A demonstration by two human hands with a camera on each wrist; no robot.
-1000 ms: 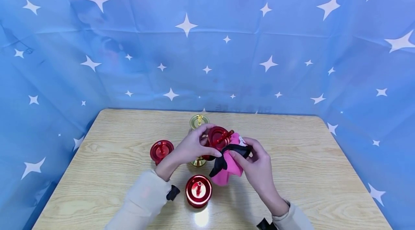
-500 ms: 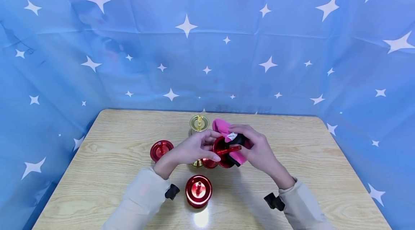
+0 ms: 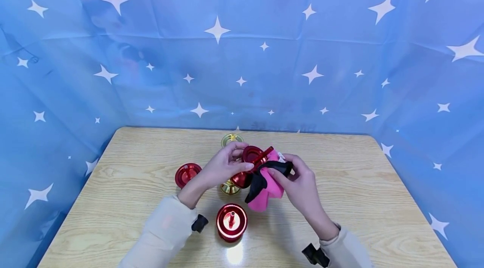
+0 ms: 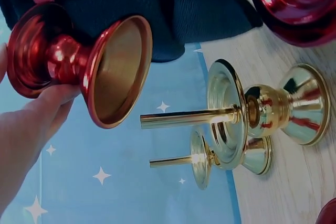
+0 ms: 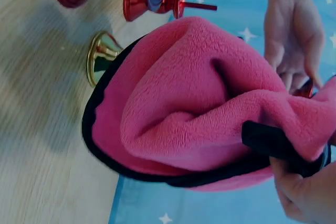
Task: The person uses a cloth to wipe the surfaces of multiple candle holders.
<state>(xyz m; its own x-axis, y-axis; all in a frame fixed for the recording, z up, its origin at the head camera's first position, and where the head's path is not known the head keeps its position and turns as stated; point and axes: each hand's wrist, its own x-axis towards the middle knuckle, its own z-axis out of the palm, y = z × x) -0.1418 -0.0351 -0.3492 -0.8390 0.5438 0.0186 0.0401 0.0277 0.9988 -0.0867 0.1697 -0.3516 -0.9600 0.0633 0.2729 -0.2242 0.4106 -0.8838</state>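
My left hand (image 3: 217,171) grips a red metallic candlestick (image 4: 68,59) by its narrow waist, raised and tilted over the table. In the left wrist view its hollow base faces the camera. Its dish and pin lean toward my right hand (image 3: 300,184) in the head view. That hand pinches a pink fleece cloth (image 5: 184,93) with black trim, which hangs down against the candlestick's dish. Just below and behind the left hand stand two gold candlesticks, a nearer one (image 4: 265,108) and a farther one (image 4: 257,156), partly covered by the hand in the head view.
Upright red candlesticks stand on the wooden table (image 3: 359,201): one at the left (image 3: 188,173) beside the left wrist, one in front (image 3: 232,222) between the forearms. A blue star-patterned curtain (image 3: 264,70) encloses the table's back and sides.
Half a second ago the right hand had the cloth wrapped over the dish from above; now it has turned back and the cloth hangs lower. The left hand has tipped the candlestick's pin upward.
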